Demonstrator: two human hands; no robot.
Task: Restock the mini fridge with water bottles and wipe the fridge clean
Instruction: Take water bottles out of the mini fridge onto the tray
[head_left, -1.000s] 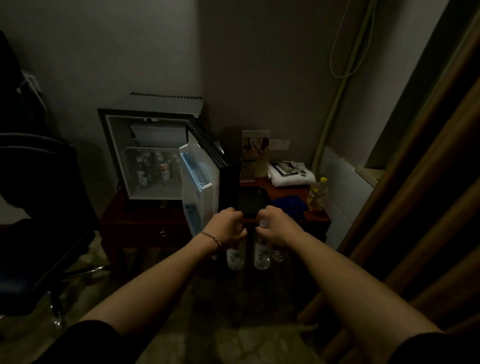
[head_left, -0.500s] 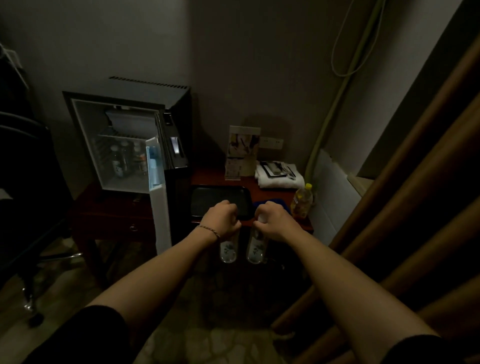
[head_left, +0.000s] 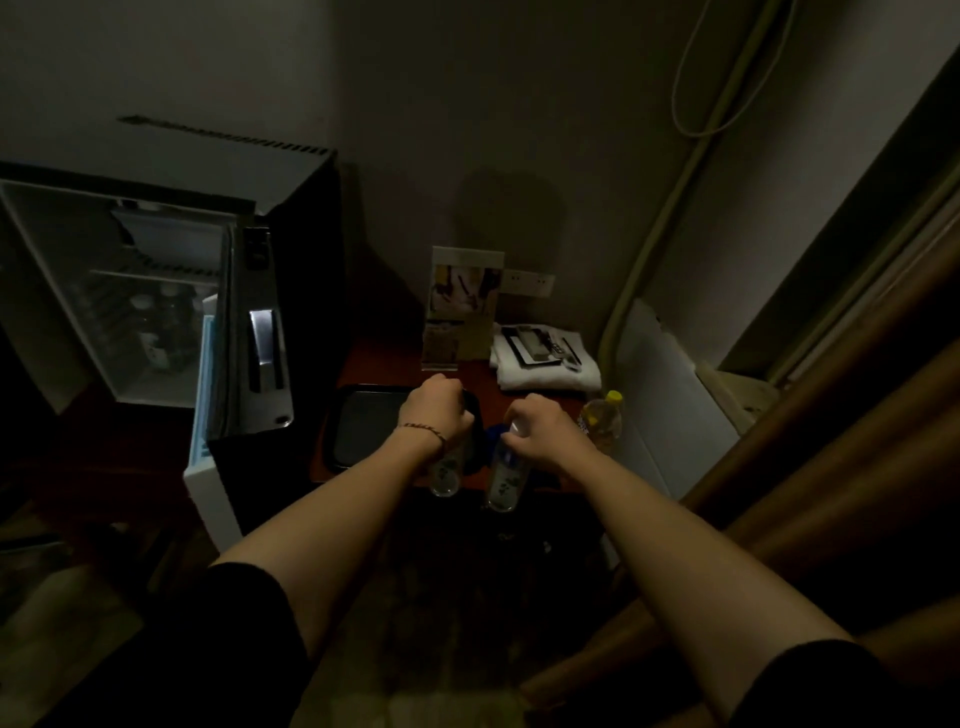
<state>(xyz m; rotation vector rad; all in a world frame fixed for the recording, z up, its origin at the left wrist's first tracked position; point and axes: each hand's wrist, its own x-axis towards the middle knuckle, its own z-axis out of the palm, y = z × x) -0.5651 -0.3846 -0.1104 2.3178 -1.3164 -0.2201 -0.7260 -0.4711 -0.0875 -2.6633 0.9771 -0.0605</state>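
My left hand (head_left: 434, 413) grips the top of a clear water bottle (head_left: 445, 475) that hangs upright below it. My right hand (head_left: 543, 434) grips the neck of a second water bottle (head_left: 503, 480) the same way. Both bottles hover over the front edge of the red-brown table (head_left: 480, 376), near a black tray (head_left: 363, 428). The mini fridge (head_left: 156, 291) stands open at the left, its door (head_left: 218, 415) swung towards me. Several bottles stand dimly inside it on the lower level.
A blue cloth (head_left: 493, 434) peeks out between my hands. On the table are a yellow-capped bottle (head_left: 602, 418), a folded white towel with remotes (head_left: 543, 358) and an upright card stand (head_left: 462, 306). Brown curtains (head_left: 831, 441) hang at the right. The room is dim.
The view has swung right, so the fridge has slid to the left edge of the frame. My hands have kept hold of both bottles and now sit over the tray and table front.
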